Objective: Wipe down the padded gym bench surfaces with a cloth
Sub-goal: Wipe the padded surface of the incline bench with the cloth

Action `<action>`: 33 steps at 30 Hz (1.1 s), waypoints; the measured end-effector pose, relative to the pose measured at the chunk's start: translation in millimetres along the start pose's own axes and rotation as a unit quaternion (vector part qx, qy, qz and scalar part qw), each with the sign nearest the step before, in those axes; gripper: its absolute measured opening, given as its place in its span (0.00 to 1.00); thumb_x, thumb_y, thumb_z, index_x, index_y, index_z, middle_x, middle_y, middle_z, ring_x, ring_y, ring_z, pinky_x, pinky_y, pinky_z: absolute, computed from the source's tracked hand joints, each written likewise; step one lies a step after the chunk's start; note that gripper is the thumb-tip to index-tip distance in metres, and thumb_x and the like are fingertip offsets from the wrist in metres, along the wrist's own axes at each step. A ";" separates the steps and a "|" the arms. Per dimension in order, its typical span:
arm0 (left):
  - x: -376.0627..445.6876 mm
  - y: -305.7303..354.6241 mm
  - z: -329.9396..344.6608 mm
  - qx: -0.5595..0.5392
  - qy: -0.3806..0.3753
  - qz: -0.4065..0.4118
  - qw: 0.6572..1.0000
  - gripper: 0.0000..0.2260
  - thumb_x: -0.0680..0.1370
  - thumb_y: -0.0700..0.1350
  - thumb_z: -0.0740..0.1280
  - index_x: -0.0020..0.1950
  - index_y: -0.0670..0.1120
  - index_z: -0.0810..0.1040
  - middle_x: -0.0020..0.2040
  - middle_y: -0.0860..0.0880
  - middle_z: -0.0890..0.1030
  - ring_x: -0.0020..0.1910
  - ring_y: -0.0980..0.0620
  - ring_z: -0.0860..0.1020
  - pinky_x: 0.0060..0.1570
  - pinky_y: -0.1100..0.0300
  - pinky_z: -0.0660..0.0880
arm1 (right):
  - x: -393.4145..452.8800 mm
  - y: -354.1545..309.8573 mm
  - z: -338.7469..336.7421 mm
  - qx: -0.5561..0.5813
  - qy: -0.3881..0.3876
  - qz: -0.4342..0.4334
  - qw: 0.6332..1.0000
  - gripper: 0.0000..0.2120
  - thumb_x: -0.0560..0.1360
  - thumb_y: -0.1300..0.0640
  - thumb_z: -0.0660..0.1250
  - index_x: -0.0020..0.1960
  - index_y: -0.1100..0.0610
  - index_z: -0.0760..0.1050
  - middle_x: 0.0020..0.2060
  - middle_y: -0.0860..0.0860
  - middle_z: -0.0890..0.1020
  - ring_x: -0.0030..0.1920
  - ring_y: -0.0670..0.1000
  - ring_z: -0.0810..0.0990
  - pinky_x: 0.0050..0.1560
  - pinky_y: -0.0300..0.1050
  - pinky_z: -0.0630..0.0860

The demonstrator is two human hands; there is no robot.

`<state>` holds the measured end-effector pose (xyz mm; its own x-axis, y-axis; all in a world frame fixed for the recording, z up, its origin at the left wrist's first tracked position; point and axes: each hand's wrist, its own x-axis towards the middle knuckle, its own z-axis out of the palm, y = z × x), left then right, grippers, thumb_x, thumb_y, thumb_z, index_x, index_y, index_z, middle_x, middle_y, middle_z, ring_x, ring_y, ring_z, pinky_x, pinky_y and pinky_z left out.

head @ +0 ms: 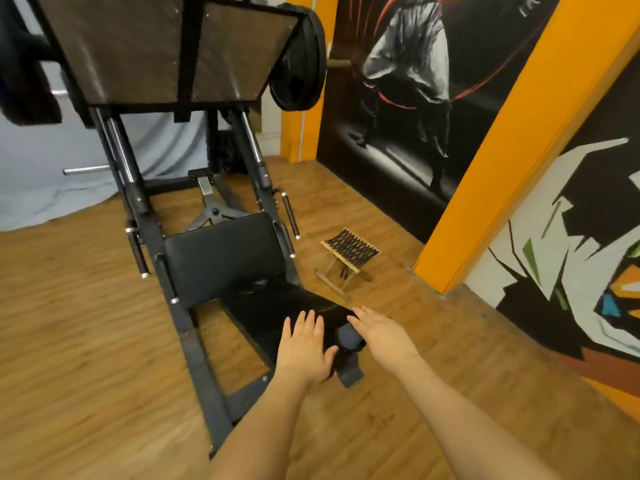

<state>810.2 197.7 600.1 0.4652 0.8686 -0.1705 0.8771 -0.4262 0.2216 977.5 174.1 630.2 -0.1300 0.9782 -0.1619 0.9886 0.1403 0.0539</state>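
A: Where were the hands?

B: Both reached down to the near end of the black padded back pad of the black steel leg-press machine. The left hand lay flat on the pad with its fingers spread and nothing clamped in it. The right hand sat just beside it, palm down, fingers loosely apart.

A: And the cloth?

B: I could not make out a cloth with certainty. Between the two hands there was a dark grey rounded object, touching the thumb side of the right hand, but whether it was a bunched cloth or part of the machine, I could not tell. Whether the right hand gripped it I could not tell either.

A: What about the rest of the bench?

B: The black padded seat cushion rose tilted beyond the back pad, meeting it at a crease with pale scuffs. Above stood the brown foot plate, with black weight plates at its right side.

A: Anything near the machine?

B: A small folding wooden stool with black webbing stood on the wooden plank floor, to the right of the seat, near the orange wall column.
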 end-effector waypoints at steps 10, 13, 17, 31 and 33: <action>131.4 -28.0 -16.0 -0.027 -0.003 -0.133 0.991 0.29 0.82 0.58 0.49 0.79 0.44 0.49 0.79 0.45 0.49 0.77 0.46 0.46 0.75 0.46 0.43 | 174.6 63.6 -2.7 -0.008 -0.037 -0.141 0.989 0.30 0.77 0.68 0.53 0.76 0.54 0.52 0.76 0.51 0.53 0.75 0.49 0.52 0.72 0.42 0.53; 157.4 -44.7 -13.2 -0.037 0.019 -0.215 0.976 0.29 0.82 0.58 0.49 0.79 0.44 0.48 0.79 0.44 0.49 0.77 0.45 0.45 0.75 0.46 0.43 | 228.6 66.5 0.3 -0.024 -0.050 -0.210 0.976 0.30 0.77 0.70 0.53 0.76 0.55 0.51 0.76 0.52 0.52 0.75 0.50 0.51 0.73 0.42 0.51; 178.1 -47.3 1.8 -0.058 0.037 -0.337 0.939 0.29 0.83 0.57 0.49 0.78 0.43 0.48 0.79 0.44 0.49 0.77 0.45 0.45 0.74 0.47 0.42 | 288.9 58.7 13.1 -0.057 -0.050 -0.339 0.938 0.31 0.77 0.69 0.54 0.76 0.55 0.50 0.76 0.51 0.52 0.75 0.50 0.51 0.73 0.43 0.51; 154.9 100.3 75.4 -0.175 0.070 -0.705 0.683 0.29 0.82 0.58 0.47 0.79 0.43 0.46 0.79 0.44 0.45 0.77 0.46 0.43 0.74 0.48 0.41 | 282.3 57.4 51.9 -0.089 -0.118 -0.691 0.707 0.31 0.76 0.70 0.56 0.76 0.54 0.53 0.76 0.50 0.53 0.75 0.49 0.51 0.72 0.43 0.55; 164.5 106.8 82.3 -0.181 0.064 -0.716 0.671 0.29 0.83 0.57 0.47 0.79 0.43 0.45 0.79 0.44 0.44 0.77 0.46 0.41 0.74 0.48 0.41 | 282.9 65.2 62.8 -0.087 -0.122 -0.693 0.706 0.31 0.77 0.69 0.57 0.76 0.53 0.53 0.76 0.50 0.53 0.75 0.49 0.51 0.72 0.43 0.55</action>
<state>990.2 274.3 516.7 -0.8584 0.3463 -0.3785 0.3166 0.9381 0.1403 1009.9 450.4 526.0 -0.9247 -0.1682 -0.3414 -0.1012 0.9734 -0.2054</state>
